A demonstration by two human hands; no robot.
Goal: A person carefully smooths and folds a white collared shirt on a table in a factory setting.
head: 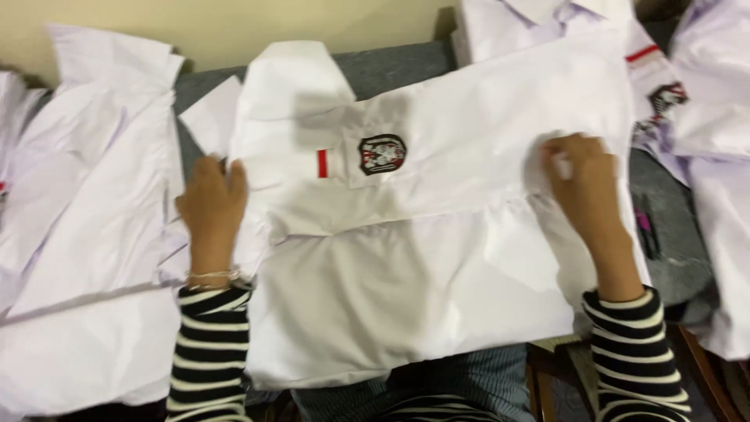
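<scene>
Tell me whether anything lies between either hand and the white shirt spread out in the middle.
Nothing visible does. The left hand rests directly on the left edge of the white shirt, and the right hand presses on its right side. The other shirts lie off to the sides.

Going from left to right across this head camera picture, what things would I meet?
Pile of white shirts at the left → left hand → small red stripe → dark round badge on the white shirt in the middle → right hand → more white shirts at the right edge.
</scene>
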